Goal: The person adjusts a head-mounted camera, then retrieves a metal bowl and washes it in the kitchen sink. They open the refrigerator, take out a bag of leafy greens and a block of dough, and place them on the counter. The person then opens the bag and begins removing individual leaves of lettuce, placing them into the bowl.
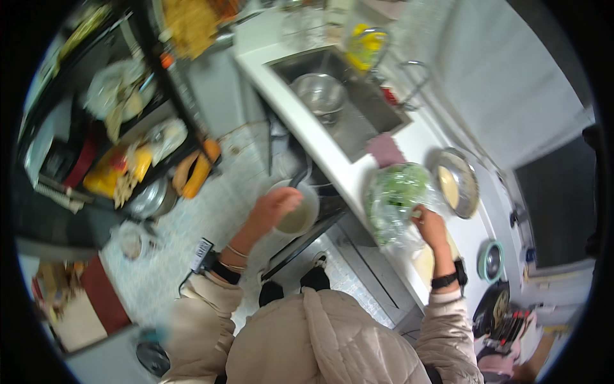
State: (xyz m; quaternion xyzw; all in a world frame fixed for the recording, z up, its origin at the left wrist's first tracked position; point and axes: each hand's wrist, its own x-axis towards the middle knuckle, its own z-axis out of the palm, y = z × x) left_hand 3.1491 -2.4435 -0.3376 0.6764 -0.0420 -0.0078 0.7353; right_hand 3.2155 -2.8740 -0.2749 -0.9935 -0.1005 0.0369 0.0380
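My right hand (428, 224) pinches the edge of a clear plastic bag (391, 230) on the white countertop (357, 185). Green leafy vegetables (400, 185) show through the film. Under my right wrist lies a pale board (424, 264), partly covered by the bag and my arm. Away from the counter, my left hand (278, 206) hovers above a white bucket (311, 216) with cloudy contents. Its fingers are blurred and look loosely curled; whether anything is in them does not show.
A steel sink (367, 132) holds a metal pot (320, 93). A mauve cloth (386, 150) lies at its edge. Behind the bag sits a metal bowl (460, 182) with something pale inside. An open cabinet door (304, 242) juts out near my feet. A loaded black shelf (163, 77) stands left.
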